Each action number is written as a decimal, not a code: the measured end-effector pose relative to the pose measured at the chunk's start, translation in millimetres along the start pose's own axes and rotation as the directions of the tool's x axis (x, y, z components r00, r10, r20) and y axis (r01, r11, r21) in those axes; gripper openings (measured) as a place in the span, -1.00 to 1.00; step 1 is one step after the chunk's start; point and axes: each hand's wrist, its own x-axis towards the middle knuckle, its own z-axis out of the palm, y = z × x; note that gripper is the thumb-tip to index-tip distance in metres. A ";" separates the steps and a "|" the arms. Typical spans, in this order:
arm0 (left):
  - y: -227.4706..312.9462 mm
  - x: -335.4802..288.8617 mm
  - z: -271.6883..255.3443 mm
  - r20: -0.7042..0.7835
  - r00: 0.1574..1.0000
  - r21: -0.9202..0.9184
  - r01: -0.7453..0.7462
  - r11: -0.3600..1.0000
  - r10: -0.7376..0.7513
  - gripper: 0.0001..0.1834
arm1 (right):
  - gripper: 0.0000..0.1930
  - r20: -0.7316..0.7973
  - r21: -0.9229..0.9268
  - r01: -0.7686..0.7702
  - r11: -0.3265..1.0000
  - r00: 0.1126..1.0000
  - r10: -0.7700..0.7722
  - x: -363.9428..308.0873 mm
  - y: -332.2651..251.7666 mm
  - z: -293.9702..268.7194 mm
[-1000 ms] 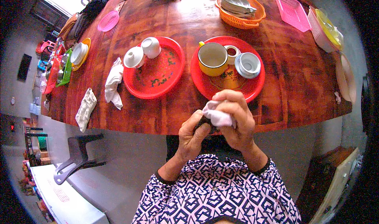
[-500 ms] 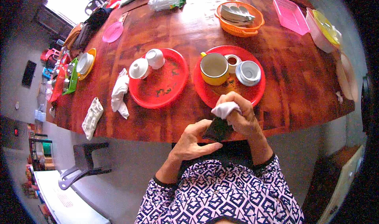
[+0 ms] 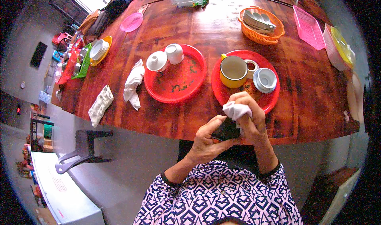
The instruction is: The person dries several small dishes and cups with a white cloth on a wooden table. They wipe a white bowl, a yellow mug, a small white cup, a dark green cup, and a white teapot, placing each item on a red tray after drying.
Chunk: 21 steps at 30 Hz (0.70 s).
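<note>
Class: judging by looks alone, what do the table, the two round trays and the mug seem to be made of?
Table: likely varnished wood, reddish with visible grain and sheen.
Trays: probably glossy red plastic.
Mug: seemingly glazed ceramic, yellow outside, pale inside.

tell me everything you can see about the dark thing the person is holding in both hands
The small dark object is nearly black and mostly hidden, so its kind cannot be told. It is held off the table, just in front of the near table edge. The left hand cups it from below and the side; the right hand presses a crumpled white cloth against its top.
</note>
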 end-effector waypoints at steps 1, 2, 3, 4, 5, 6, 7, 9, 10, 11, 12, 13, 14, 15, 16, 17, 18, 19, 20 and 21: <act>-2.0 -1.1 -1.1 -0.008 1.000 -0.002 -0.015 1.000 0.015 -0.55 | -0.75 -0.047 0.125 -0.201 0.972 0.977 0.208 0.2 -7.5 2.9; -6.4 -1.9 -2.5 -0.032 0.998 -0.020 -0.049 0.999 0.048 -0.54 | -0.79 -0.092 0.255 -0.335 0.907 0.925 0.368 2.7 -7.3 7.2; -9.0 -1.5 -4.0 -0.038 0.995 -0.008 -0.090 0.996 0.090 -0.54 | -0.81 -0.115 0.385 -0.445 0.809 0.846 0.520 5.4 -6.6 10.0; -10.2 1.1 -4.8 -0.039 0.990 0.002 -0.134 0.991 0.134 -0.54 | -0.82 -0.080 0.525 -0.415 0.743 0.845 0.528 5.4 -0.7 10.3; -10.9 2.7 -5.1 -0.039 0.983 0.012 -0.177 0.984 0.177 -0.54 | -0.83 -0.154 0.399 -0.357 0.844 0.882 0.446 3.9 -0.9 12.0; -11.3 2.2 -4.7 -0.040 0.996 -0.072 -0.085 0.994 0.082 -0.55 | -0.85 -0.213 0.259 -0.294 0.920 0.912 0.351 3.8 -3.2 17.2; -11.7 2.1 -4.9 -0.046 0.997 -0.089 -0.060 0.994 0.056 -0.55 | -0.86 -0.253 0.112 -0.226 0.968 0.935 0.247 4.2 -4.3 20.1; -13.6 2.0 -5.6 -0.056 0.998 -0.123 -0.009 0.992 0.002 -0.56 | -0.85 -0.089 -0.271 0.130 0.954 0.983 -0.159 1.3 -2.6 20.7; -18.5 -1.1 -8.9 -0.056 0.998 -0.107 -0.031 0.994 0.025 -0.56 | -0.84 0.034 -0.435 0.253 0.864 0.964 -0.265 2.2 -8.8 22.6; -27.0 -6.4 -11.0 -0.076 0.996 -0.107 -0.053 0.993 0.045 -0.58 | -0.83 0.173 -0.568 0.377 0.732 0.924 -0.342 2.8 -14.2 25.2; -33.6 -11.1 -14.0 -0.074 0.996 -0.157 -0.055 0.986 0.044 -0.58 | -0.81 0.189 -0.595 0.392 0.702 0.917 -0.352 -1.5 -16.8 33.2; -33.3 -10.2 -13.4 -0.081 0.995 -0.166 -0.069 0.984 0.056 -0.58 | -0.78 0.240 -0.604 0.438 0.665 0.897 -0.372 -3.4 -17.8 35.3; -32.8 -9.4 -13.3 -0.087 0.994 -0.174 -0.083 0.981 0.069 -0.59 | -0.78 0.275 -0.616 0.457 0.642 0.888 -0.369 -3.8 -21.1 37.4; -37.1 -10.0 -14.1 -0.091 0.993 -0.187 -0.089 0.978 0.073 -0.58 | -0.78 0.311 -0.625 0.477 0.618 0.878 -0.363 -3.6 -23.8 38.7; -38.5 -12.0 -12.5 -0.095 0.993 -0.194 -0.090 0.977 0.072 -0.58 | -0.80 0.297 -0.622 0.494 0.607 0.867 -0.401 -0.2 -21.2 37.9; -41.5 -13.1 -10.9 -0.105 0.992 -0.195 -0.087 0.977 0.068 -0.57 | -0.81 0.245 -0.602 0.449 0.660 0.891 -0.382 2.5 -18.0 36.2; -40.2 -13.5 -11.5 -0.115 0.991 -0.167 -0.083 0.982 0.064 -0.57 | -0.80 0.181 -0.552 0.404 0.729 0.912 -0.368 6.4 -12.8 32.8; -20.7 -8.1 -11.2 -0.111 0.991 0.047 -0.076 0.996 0.081 -0.56 | -0.78 0.115 -0.500 0.356 0.790 0.931 -0.347 8.1 -7.6 28.2; -6.1 -3.5 -9.2 -0.125 0.991 0.067 -0.037 0.997 0.045 -0.59 | -0.78 0.051 -0.366 0.246 0.898 0.968 -0.245 7.2 -4.7 27.1; -7.3 -3.3 -9.9 -0.111 0.992 0.035 -0.048 0.998 0.052 -0.60 | -0.80 -0.018 -0.246 0.175 0.953 0.982 -0.185 6.8 -0.4 27.5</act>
